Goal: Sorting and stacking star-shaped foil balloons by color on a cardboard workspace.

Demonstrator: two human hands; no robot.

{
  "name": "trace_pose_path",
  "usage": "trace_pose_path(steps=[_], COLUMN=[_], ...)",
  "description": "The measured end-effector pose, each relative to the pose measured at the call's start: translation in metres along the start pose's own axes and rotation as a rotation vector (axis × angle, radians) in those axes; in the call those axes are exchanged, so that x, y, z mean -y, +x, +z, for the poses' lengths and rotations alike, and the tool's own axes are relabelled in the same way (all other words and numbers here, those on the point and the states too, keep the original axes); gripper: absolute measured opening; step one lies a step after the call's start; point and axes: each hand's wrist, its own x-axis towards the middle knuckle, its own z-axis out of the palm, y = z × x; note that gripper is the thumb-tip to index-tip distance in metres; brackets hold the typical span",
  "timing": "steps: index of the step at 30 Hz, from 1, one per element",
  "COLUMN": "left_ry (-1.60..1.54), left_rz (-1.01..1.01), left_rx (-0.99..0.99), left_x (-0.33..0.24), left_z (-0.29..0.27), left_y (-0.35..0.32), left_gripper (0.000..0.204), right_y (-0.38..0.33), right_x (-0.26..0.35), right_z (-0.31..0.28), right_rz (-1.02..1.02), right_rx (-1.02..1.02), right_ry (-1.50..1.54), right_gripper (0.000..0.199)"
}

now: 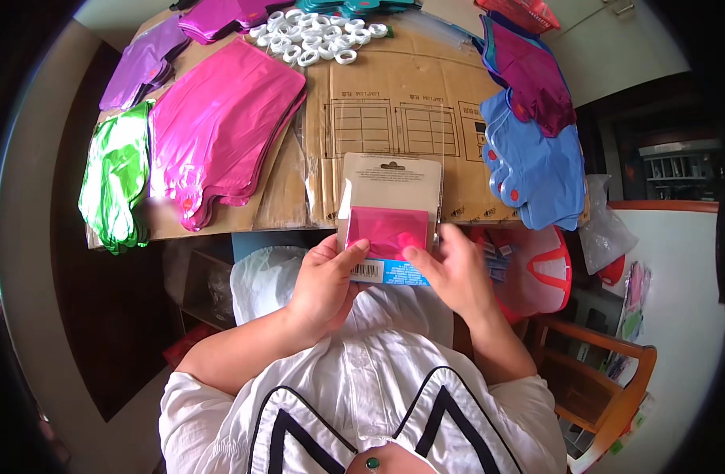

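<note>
Card [394, 178]: between both hands, above the lap, its top overlapping the cardboard's [370, 83] near edge in view; pale, with a hanging slot at the top, a blue band and a barcode at the bottom
Foil [387, 223]: pink, folded, flat against the card's lower half; whether a sleeve encloses it, I cannot tell
Left hand [324, 276]: gripping card and foil at the lower left, thumb in front, other fingers behind
Right hand [455, 272]: thumb on the foil's lower right corner; other fingers bent by the card's right edge, blurred; whether they grip, I cannot tell
Rings [308, 35]: white, heaped at the cardboard's far side
Left stacks: green [113, 174] beside large pink [220, 118]; purple [145, 59] behind
Right stacks: blue [536, 170], partly under magenta [536, 75]
Chair [643, 371]: wooden, lower right; a red-and-white basket [548, 268] nearby
</note>
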Motion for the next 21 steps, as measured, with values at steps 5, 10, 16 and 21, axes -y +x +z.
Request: trace_pose_path(steps=[5, 10, 16, 21], left_ry=[-0.019, 0.030, -0.329, -0.155], left_rz=[0.018, -0.036, -0.041, 0.102], left_rx=[-0.037, -0.021, 0.232, 0.190], left_x=[0.001, -0.006, -0.004, 0.002], left_z=[0.003, 0.009, -0.012, 0.000], left_y=[0.000, -0.003, -0.004, -0.009], left_gripper=[0.018, 0.025, 0.039, 0.032], right_y=[-0.037, -0.014, -0.005, 0.000], right_x=[0.034, 0.015, 0.015, 0.023], right_z=[-0.014, 0.012, 0.006, 0.002], right_rz=[-0.831, -1.061, -0.994, -0.847], right_rx=[-0.358, -0.217, -0.174, -0.145], right_ry=[-0.661, -0.736, -0.571, -0.338], right_gripper=[0.050, 0.031, 0.029, 0.029])
